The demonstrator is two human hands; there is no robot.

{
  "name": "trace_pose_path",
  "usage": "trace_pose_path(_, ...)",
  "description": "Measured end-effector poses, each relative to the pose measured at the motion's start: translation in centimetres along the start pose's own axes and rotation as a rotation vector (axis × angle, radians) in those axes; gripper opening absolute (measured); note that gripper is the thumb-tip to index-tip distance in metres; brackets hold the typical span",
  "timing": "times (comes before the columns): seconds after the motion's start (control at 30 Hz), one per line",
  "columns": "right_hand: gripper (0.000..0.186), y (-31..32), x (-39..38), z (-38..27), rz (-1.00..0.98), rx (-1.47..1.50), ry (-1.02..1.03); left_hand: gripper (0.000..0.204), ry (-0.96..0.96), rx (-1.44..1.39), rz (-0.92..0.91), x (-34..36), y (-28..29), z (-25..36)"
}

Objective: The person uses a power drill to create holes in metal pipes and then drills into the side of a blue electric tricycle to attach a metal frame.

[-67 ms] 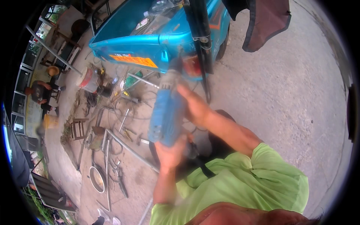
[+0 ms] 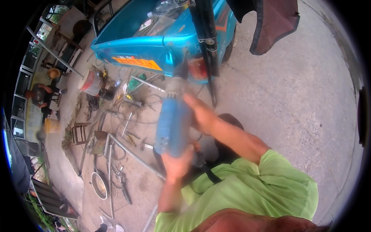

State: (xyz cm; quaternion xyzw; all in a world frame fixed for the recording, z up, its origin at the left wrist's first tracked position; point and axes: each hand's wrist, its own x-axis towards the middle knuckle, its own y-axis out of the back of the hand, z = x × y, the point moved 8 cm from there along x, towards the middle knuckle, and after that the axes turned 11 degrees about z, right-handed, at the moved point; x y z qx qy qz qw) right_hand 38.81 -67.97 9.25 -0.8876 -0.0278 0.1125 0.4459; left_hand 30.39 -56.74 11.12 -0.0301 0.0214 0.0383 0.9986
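Observation:
A blue power drill [image 2: 169,123], smeared by motion, is held in both hands, its dark chuck [image 2: 179,71] pointing away from me. My left hand [image 2: 177,161] is closed round its rear end. My right hand [image 2: 199,113] grips its right side nearer the front, with the fingers partly hidden behind the body. The drill's tip overlaps the rear corner of a turquoise vehicle bed [image 2: 147,43], next to a red tail light [image 2: 198,69]. Whether the tip touches the vehicle, I cannot tell.
To the left on the concrete lie pliers [image 2: 133,138], a hammer [image 2: 146,144], metal pipes [image 2: 136,155] and cables. Beyond them stand a small stool [image 2: 80,133] and a bucket [image 2: 91,83]. A seated person [image 2: 43,96] is at far left. Dark poles [image 2: 205,34] rise by the vehicle.
The drill and both hands have shifted slightly toward me, with the chuck a little lower in the picture. Both hands keep their grip.

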Motion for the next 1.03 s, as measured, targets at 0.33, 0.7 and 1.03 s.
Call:
trace_pose_path(0.33,0.071,0.4,0.4,0.9,-0.040,0.015,0.029,0.035,-0.054,0.054,-0.016,0.6,0.4,-0.6)
trace_pose_path(0.7,0.075,0.7,2.1,2.0,-0.069,-0.081,0.050,0.033,-0.095,0.077,0.024,2.7,2.4,-1.4)
trace_pose_path(1.03,0.078,-0.2,1.4,3.2,-0.082,-0.062,-0.005,0.036,-0.065,0.044,0.038,1.4,4.0,-1.0)
